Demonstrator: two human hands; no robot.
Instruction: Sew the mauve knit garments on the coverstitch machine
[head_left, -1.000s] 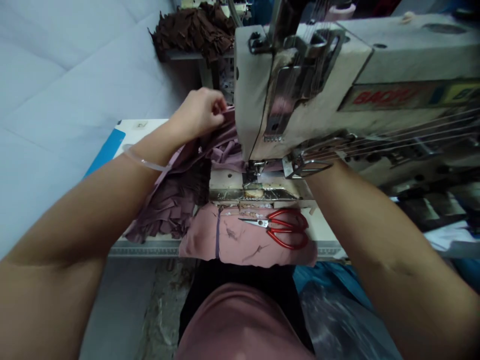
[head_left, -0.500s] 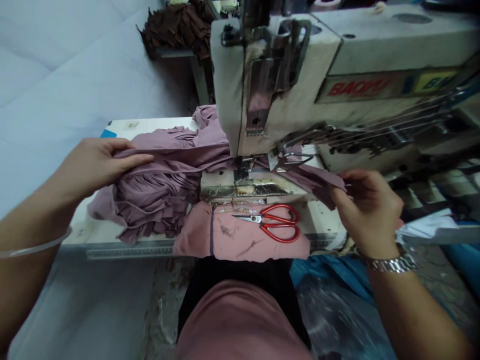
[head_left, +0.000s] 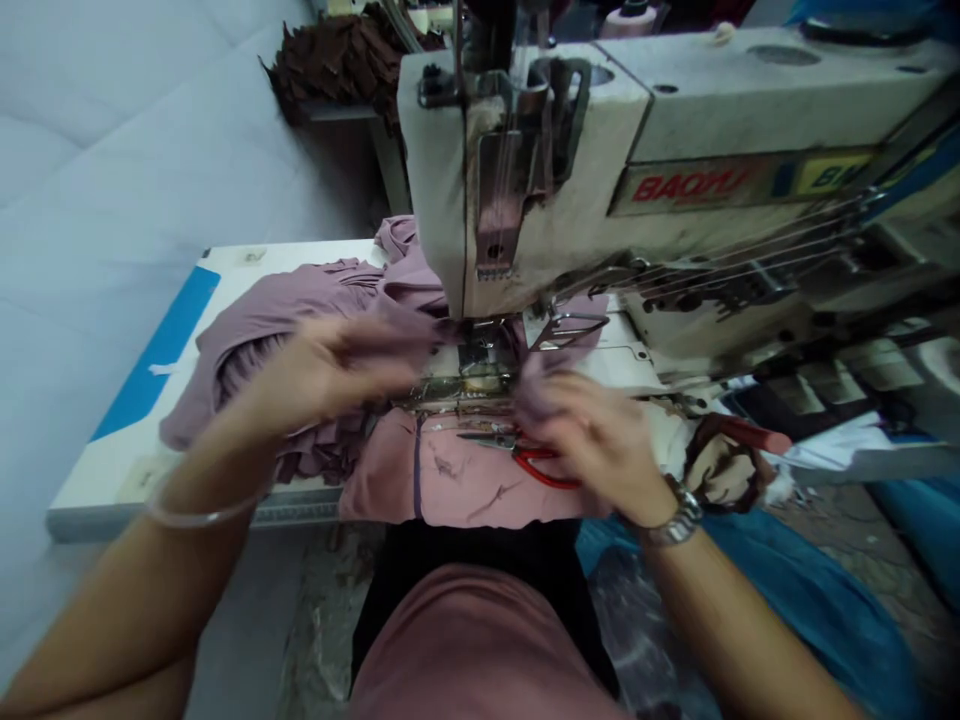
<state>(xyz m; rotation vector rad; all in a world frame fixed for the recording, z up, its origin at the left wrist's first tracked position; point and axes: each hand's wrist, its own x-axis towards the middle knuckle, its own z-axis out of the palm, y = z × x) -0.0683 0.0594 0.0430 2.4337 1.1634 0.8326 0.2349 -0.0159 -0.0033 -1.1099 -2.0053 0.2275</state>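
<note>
Nearest, a folded pink cloth point(head_left: 450, 480) lies just in front of the presser foot point(head_left: 480, 325), with red-handled scissors point(head_left: 536, 470) on it, partly under the right hand point(head_left: 592, 440). The left hand point(head_left: 330, 370) reaches toward the foot. Blur hides both hands' fingers, so I cannot tell whether they pinch or spread. The mauve knit fabric point(head_left: 277, 310), beside and behind the foot, looks light and limp, so a folded edge would give the surest hold. Beyond the foot sits a brown fabric pile point(head_left: 337, 65).

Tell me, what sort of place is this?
Most likely a garment workshop: there's an industrial sewing machine, mauve knit fabric on its table, and a heap of cut brown fabric pieces behind.
</note>
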